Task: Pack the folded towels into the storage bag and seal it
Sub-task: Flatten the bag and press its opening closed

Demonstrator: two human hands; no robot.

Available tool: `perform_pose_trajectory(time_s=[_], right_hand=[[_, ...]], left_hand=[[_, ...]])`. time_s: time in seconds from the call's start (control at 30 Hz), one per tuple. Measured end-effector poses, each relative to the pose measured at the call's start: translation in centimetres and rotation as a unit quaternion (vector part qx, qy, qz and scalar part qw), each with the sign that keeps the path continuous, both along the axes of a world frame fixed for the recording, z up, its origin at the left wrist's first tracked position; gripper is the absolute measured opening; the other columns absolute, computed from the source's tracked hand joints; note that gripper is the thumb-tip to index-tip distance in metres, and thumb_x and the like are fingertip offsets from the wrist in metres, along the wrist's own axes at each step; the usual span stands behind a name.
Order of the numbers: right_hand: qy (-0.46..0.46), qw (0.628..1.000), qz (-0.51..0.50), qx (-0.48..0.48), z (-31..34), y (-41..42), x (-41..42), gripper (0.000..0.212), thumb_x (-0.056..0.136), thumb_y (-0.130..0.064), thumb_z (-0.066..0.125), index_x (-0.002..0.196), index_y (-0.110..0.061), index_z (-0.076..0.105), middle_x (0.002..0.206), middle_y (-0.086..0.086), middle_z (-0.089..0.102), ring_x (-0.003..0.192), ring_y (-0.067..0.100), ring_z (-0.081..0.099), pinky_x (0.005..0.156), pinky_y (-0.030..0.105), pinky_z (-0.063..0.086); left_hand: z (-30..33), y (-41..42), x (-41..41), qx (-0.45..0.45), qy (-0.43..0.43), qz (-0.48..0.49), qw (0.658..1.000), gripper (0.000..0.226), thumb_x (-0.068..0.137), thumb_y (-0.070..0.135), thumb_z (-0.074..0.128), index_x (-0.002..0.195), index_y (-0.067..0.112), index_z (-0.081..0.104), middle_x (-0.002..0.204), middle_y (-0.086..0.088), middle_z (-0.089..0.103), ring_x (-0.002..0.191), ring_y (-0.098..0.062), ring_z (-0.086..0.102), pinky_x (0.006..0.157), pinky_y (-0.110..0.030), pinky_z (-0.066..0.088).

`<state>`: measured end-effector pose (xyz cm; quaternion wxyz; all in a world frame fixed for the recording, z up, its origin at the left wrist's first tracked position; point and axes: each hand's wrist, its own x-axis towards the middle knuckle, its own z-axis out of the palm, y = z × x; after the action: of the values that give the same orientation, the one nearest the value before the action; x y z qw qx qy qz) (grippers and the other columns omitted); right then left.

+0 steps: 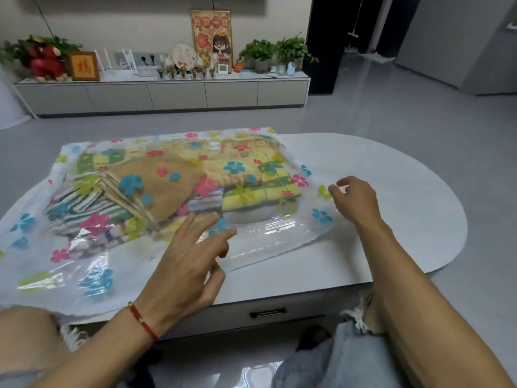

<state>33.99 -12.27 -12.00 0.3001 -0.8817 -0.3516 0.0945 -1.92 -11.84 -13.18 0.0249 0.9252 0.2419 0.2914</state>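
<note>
One white oval bench (pixel 391 169) carries one clear flower-printed storage bag (pixel 92 278), its long axis running left to right, its open edge seemingly toward the person. Inside lies one cluster of folded towels (pixel 156 186) — at least four, exact count unclear. The left hand (pixel 187 264), fingers spread and released, rests on the near plastic; the right hand (pixel 355 197) pinches the bag's right edge — nearer the seal's end.

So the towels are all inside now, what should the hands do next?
Probably press the bag's open edge shut. The folded towels already lie inside the flowered storage bag; the left hand rests open near its loose near edge, and the right hand holds the corner.
</note>
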Motion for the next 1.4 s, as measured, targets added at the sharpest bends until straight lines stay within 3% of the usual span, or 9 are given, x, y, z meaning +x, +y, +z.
perform_pose_trajectory(time_s=[0.07,0.17,0.33,0.57,0.7,0.9,0.97,1.1,1.4], right_hand=[[0.061,0.993,0.017,-0.097,-1.2,1.0,1.7,0.042,0.096,-0.039,0.059,0.121,-0.007,0.07,0.12,0.015,0.071,0.109,0.036,0.065,0.091,0.041,0.056],[0.19,0.976,0.02,-0.103,-2.5,1.4,3.0,0.027,0.088,-0.029,0.064,0.093,-0.003,0.07,0.086,0.013,0.067,0.071,0.029,0.06,0.066,0.032,0.051],[0.38,0.923,0.032,-0.05,-1.8,0.1,4.7,0.024,0.08,-0.01,0.081,0.098,0.002,0.072,0.084,0.015,0.075,0.057,0.023,0.074,0.049,0.023,0.056],[0.43,0.896,0.09,-0.068,-1.8,-2.1,5.8,0.036,0.086,-0.026,0.078,0.108,0.002,0.076,0.085,0.012,0.077,0.068,0.026,0.077,0.054,0.024,0.058],[0.436,0.893,0.089,-0.065,-2.4,-3.1,6.0,0.025,0.08,-0.031,0.079,0.09,-0.008,0.082,0.078,0.009,0.075,0.061,0.018,0.071,0.056,0.024,0.058],[0.417,0.903,0.092,-0.055,-1.9,-3.1,5.4,0.032,0.051,-0.027,0.075,0.076,-0.008,0.073,0.068,0.01,0.071,0.057,0.021,0.067,0.051,0.023,0.053],[0.368,0.924,0.094,-0.048,-1.9,-2.8,4.9,0.013,0.059,-0.024,0.071,0.059,-0.012,0.067,0.058,0.01,0.069,0.053,0.021,0.067,0.048,0.022,0.051],[0.268,0.959,0.079,-0.04,-2.7,-2.1,4.5,0.042,0.078,-0.018,0.063,0.036,-0.016,0.059,0.05,0.006,0.068,0.044,0.016,0.06,0.044,0.02,0.043],[0.255,0.958,0.125,-0.04,-1.8,-3.2,3.6,0.026,0.09,-0.021,0.061,0.074,-0.007,0.077,0.067,0.003,0.079,0.049,0.012,0.062,0.052,0.025,0.045]], left_hand=[[1.6,0.0,4.4,0.013,-0.014,0.027,0.999,0.04,0.086,0.024,0.057,0.125,0.015,0.056,0.12,-0.001,0.059,0.131,-0.031,0.045,0.11,-0.06,0.033],[2.3,0.8,10.1,-0.005,0.179,0.102,0.978,0.061,0.088,0.058,0.046,0.142,0.032,0.035,0.159,-0.002,0.03,0.144,-0.037,0.027,0.113,-0.068,0.017],[-1.3,1.6,13.7,-0.117,0.341,0.143,0.922,0.086,0.083,0.071,0.043,0.152,0.032,0.011,0.145,-0.007,0.046,0.125,-0.034,0.048,0.103,-0.056,0.035],[-1.6,0.5,21.0,-0.085,0.083,0.027,0.993,0.052,0.089,0.052,0.051,0.13,0.019,0.055,0.123,-0.004,0.061,0.113,-0.028,0.052,0.094,-0.045,0.043],[-3.2,0.5,24.2,-0.097,0.037,0.025,0.994,0.036,0.091,0.041,0.056,0.121,0.022,0.06,0.116,0.001,0.065,0.108,-0.025,0.055,0.088,-0.043,0.04],[-4.6,0.7,26.1,0.038,-0.087,0.027,0.995,0.028,0.088,0.037,0.057,0.082,0.011,0.066,0.069,-0.006,0.061,0.06,-0.027,0.056,0.054,-0.036,0.041],[-4.7,1.0,26.2,0.046,-0.119,0.018,0.992,0.03,0.087,0.037,0.063,0.074,0.01,0.063,0.062,-0.007,0.057,0.053,-0.027,0.053,0.048,-0.033,0.038],[-4.8,1.0,26.1,-0.002,-0.15,0.024,0.988,0.033,0.085,0.034,0.066,0.066,0.01,0.056,0.058,-0.006,0.053,0.049,-0.025,0.05,0.045,-0.033,0.037],[-6.5,1.1,24.3,-0.021,-0.121,0.057,0.991,0.024,0.067,0.008,0.078,0.071,0.01,0.054,0.063,-0.006,0.05,0.056,-0.027,0.047,0.05,-0.037,0.042]])
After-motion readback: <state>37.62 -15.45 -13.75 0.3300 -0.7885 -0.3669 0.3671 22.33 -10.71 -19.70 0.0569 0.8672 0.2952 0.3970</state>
